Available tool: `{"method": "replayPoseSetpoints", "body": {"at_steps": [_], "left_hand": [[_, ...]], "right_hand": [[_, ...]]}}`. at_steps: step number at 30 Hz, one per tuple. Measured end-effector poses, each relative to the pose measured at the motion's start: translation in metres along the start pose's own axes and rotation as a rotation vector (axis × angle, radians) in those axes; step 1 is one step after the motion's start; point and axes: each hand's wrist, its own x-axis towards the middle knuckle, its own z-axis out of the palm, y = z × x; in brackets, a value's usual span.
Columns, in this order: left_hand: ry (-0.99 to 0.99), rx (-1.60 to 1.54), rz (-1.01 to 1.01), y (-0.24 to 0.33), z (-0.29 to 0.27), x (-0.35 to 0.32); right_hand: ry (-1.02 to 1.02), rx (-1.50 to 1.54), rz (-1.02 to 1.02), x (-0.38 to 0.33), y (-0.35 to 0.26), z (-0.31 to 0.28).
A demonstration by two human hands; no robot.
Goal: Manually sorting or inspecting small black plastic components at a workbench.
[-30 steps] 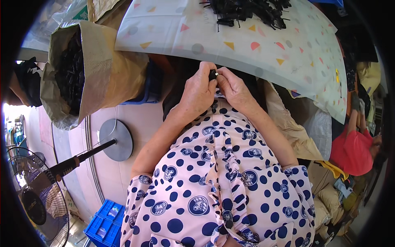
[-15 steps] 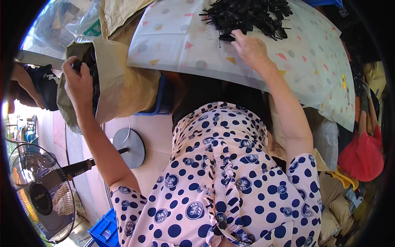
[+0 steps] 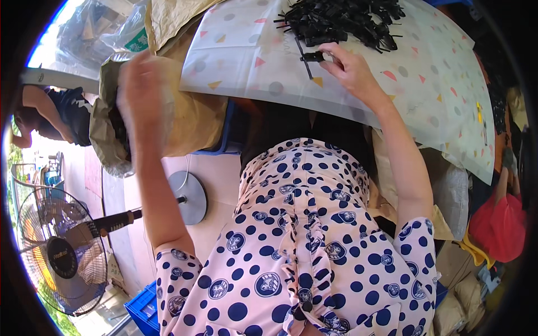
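A small black plastic part (image 3: 311,56), judged light and stiff, was pinched by the right hand (image 3: 350,70) at the pile's (image 3: 342,19) six o'clock; the left hand (image 3: 143,84) was blurred, its fingers' state not discernible.

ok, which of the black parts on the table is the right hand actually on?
The lone black part lying apart from the black pile, on the tablecloth; the right hand has its fingertips on it.
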Motion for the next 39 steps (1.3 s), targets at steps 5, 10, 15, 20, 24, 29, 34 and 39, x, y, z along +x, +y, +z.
{"method": "replayPoseSetpoints", "body": {"at_steps": [5, 10, 15, 20, 24, 29, 34, 39], "left_hand": [[-0.832, -1.167, -0.481, 0.058, 0.097, -0.061], [-1.013, -1.558, -0.603, 0.05, 0.127, -0.082], [-1.02, -1.709, -0.768, 0.043, 0.133, -0.105], [-0.865, -1.599, -0.762, 0.053, 0.134, -0.119], [-0.695, -1.148, -0.603, 0.062, 0.129, -0.124], [-0.599, -0.844, -0.33, 0.057, 0.139, -0.134], [-0.557, -0.677, -0.196, 0.05, 0.152, -0.142], [-0.545, -0.531, -0.155, 0.056, 0.154, -0.142]], "right_hand": [[0.022, 0.142, -0.164, -0.036, -0.04, 0.002], [0.004, 0.182, -0.283, -0.062, -0.049, 0.005], [-0.056, 0.203, -0.318, -0.073, -0.054, 0.013], [-0.066, 0.29, -0.046, -0.086, -0.066, 0.026], [-0.107, 0.447, 0.181, -0.096, -0.079, 0.033], [-0.168, 0.578, 0.317, -0.103, -0.085, 0.05], [-0.177, 0.51, 0.354, -0.104, -0.088, 0.049], [-0.133, 0.454, 0.313, -0.111, -0.076, 0.054]]}}
